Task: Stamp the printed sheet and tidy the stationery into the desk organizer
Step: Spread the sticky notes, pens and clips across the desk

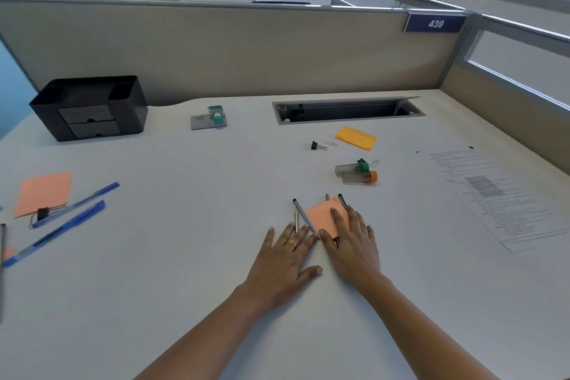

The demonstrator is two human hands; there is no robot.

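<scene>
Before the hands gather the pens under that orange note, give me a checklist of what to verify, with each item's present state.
1. Both hands free: ok. The left hand and right hand lie flat and open, holding nothing.
2. Pens reachable: ok. The grey pen lies between the hands, at the fingertips.
3. Note off the pens: not ok. The orange note lies over them, under the right fingers.
4. Organizer open on top: ok. The organizer stands at far left, its top open; contents cannot tell.
5. Sheet stamped: cannot tell. The sheet lies at right; the stamp stands far from it.
</scene>
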